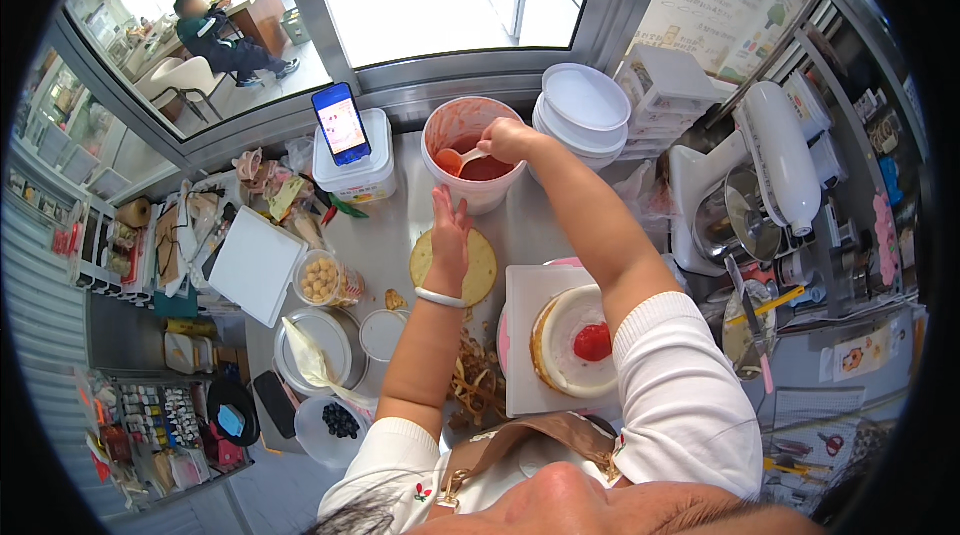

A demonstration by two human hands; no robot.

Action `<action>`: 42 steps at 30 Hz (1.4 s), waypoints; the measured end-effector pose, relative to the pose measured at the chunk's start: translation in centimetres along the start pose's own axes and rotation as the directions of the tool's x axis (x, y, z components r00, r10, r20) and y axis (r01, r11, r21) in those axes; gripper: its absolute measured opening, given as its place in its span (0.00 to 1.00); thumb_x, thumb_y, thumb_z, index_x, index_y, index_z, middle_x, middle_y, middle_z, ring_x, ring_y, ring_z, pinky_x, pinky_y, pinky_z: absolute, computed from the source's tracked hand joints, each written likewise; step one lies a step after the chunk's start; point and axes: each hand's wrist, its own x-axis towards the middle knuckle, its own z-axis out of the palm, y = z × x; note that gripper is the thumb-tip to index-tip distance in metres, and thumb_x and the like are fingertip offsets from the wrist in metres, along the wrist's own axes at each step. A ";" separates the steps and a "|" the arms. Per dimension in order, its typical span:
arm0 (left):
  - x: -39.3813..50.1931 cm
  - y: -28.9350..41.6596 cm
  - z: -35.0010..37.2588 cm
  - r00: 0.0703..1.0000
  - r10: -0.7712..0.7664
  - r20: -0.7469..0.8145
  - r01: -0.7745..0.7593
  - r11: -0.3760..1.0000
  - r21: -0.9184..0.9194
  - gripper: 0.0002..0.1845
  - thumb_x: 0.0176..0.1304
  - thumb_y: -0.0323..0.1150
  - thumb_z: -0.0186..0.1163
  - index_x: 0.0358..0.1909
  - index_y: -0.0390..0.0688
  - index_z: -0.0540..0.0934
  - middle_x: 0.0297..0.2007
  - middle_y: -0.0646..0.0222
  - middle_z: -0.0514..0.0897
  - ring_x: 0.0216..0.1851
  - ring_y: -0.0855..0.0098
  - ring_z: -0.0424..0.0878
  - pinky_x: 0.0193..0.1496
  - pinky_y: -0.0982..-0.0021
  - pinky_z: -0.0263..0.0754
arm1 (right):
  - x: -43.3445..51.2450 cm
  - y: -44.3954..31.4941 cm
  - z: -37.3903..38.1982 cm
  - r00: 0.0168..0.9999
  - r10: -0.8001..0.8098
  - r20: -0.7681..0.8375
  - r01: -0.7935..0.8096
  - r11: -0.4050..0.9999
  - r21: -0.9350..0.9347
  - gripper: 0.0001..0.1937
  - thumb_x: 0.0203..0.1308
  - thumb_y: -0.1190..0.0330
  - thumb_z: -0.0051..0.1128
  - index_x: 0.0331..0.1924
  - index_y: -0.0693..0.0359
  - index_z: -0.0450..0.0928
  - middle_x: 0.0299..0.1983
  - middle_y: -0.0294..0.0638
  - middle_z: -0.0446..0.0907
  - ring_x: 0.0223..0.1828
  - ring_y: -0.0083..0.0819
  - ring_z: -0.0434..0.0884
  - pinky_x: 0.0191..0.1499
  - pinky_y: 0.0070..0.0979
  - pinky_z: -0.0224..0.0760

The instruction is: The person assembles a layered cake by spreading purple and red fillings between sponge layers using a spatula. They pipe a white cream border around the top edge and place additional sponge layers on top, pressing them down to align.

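Observation:
My right hand (504, 141) grips the pale handle of a spoon (451, 161), whose bowl, coated in red, rests in a white plastic bucket (480, 194) of red sauce or jam. Just in front of the bucket, my left hand (451, 231) is raised with nothing in it, above a round yellow cake layer (480, 269). Under my right forearm, a round cake with a white cream ring (551, 355) stands on a white square board (525, 398). A red dollop (592, 342) lies at its middle; my arm and sleeve hide its right side.
A phone (341, 122) leans above a white lidded tub (375, 175). Stacked white lids (585, 107) stand right of the bucket, a stand mixer (780, 160) farther right. To the left are a cup of round yellowish balls (320, 278), a piping bag (307, 351) and blueberries (340, 421). Someone sits beyond the window.

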 end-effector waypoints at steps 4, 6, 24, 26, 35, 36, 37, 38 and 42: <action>-3.0 -1.5 -1.0 0.999 0.005 -0.038 -0.006 1.000 -0.029 0.50 0.80 0.70 0.37 0.87 0.44 0.39 0.87 0.63 0.45 0.86 0.57 0.48 0.85 0.49 0.41 | -0.9 3.4 0.4 0.993 0.116 0.025 -0.116 0.900 0.420 0.14 0.75 0.58 0.60 0.46 0.57 0.93 0.37 0.41 0.88 0.38 0.28 0.84 0.45 0.33 0.77; -5.4 -2.9 -1.7 0.998 -0.002 -0.057 0.001 1.000 -0.009 0.48 0.81 0.68 0.37 0.86 0.42 0.42 0.86 0.62 0.49 0.85 0.59 0.49 0.84 0.51 0.44 | -2.0 4.3 0.8 0.993 0.111 -0.041 -0.066 0.808 0.585 0.14 0.75 0.57 0.61 0.46 0.56 0.92 0.34 0.37 0.87 0.34 0.27 0.81 0.42 0.33 0.75; -25.7 -8.3 -4.9 0.876 -0.482 0.025 0.482 0.875 -0.029 0.43 0.80 0.69 0.39 0.75 0.40 0.70 0.64 0.66 0.83 0.62 0.69 0.81 0.66 0.64 0.73 | -48.8 10.0 9.5 0.562 -0.428 -0.708 0.209 0.901 -0.380 0.11 0.67 0.69 0.66 0.52 0.54 0.85 0.23 0.33 0.72 0.27 0.35 0.76 0.31 0.36 0.60; -26.1 -8.2 -4.3 0.881 -0.473 0.002 0.473 0.881 0.008 0.43 0.80 0.69 0.39 0.75 0.40 0.70 0.64 0.66 0.83 0.61 0.69 0.81 0.65 0.65 0.74 | -49.3 11.0 11.9 0.566 -0.418 -0.710 0.196 0.905 -0.377 0.11 0.66 0.69 0.66 0.51 0.55 0.85 0.23 0.33 0.74 0.26 0.35 0.77 0.32 0.36 0.61; -25.9 -8.6 -5.0 0.887 -0.460 0.047 0.461 0.888 -0.010 0.48 0.79 0.71 0.38 0.80 0.36 0.62 0.69 0.63 0.78 0.65 0.67 0.77 0.68 0.62 0.70 | -46.4 11.7 12.0 0.897 0.433 -0.087 0.003 0.190 0.982 0.11 0.78 0.62 0.61 0.48 0.62 0.86 0.25 0.23 0.72 0.26 0.12 0.66 0.30 0.16 0.56; -25.7 -8.7 -5.0 0.890 -0.451 0.062 0.453 0.891 -0.023 0.48 0.79 0.71 0.38 0.80 0.36 0.62 0.68 0.64 0.78 0.65 0.67 0.77 0.67 0.62 0.70 | -44.9 11.1 10.8 0.918 0.391 -0.071 0.016 0.142 0.990 0.11 0.77 0.62 0.60 0.47 0.62 0.86 0.25 0.24 0.71 0.25 0.13 0.66 0.29 0.17 0.56; -25.6 -8.6 -5.1 0.890 -0.455 0.029 0.456 0.889 -0.037 0.46 0.80 0.70 0.38 0.78 0.37 0.65 0.68 0.63 0.79 0.65 0.67 0.78 0.68 0.61 0.71 | -42.8 10.3 9.4 0.937 0.340 -0.073 0.016 0.168 0.986 0.12 0.78 0.60 0.59 0.47 0.60 0.85 0.25 0.23 0.70 0.24 0.13 0.64 0.28 0.16 0.54; -25.5 -8.7 -5.1 0.889 -0.458 0.012 0.458 0.887 -0.051 0.45 0.80 0.69 0.38 0.76 0.37 0.67 0.67 0.63 0.80 0.64 0.66 0.79 0.68 0.60 0.71 | -40.4 9.4 7.8 0.954 0.287 -0.089 0.042 0.167 0.985 0.12 0.78 0.59 0.59 0.47 0.59 0.85 0.25 0.21 0.69 0.23 0.12 0.63 0.26 0.16 0.51; -25.3 -8.7 -5.3 0.891 -0.455 0.008 0.455 0.889 -0.053 0.44 0.80 0.68 0.38 0.75 0.38 0.69 0.66 0.62 0.81 0.64 0.64 0.79 0.68 0.60 0.71 | -28.0 3.4 1.6 0.959 0.265 -0.097 0.051 0.177 0.983 0.16 0.80 0.58 0.56 0.56 0.61 0.85 0.30 0.29 0.79 0.24 0.13 0.68 0.27 0.14 0.60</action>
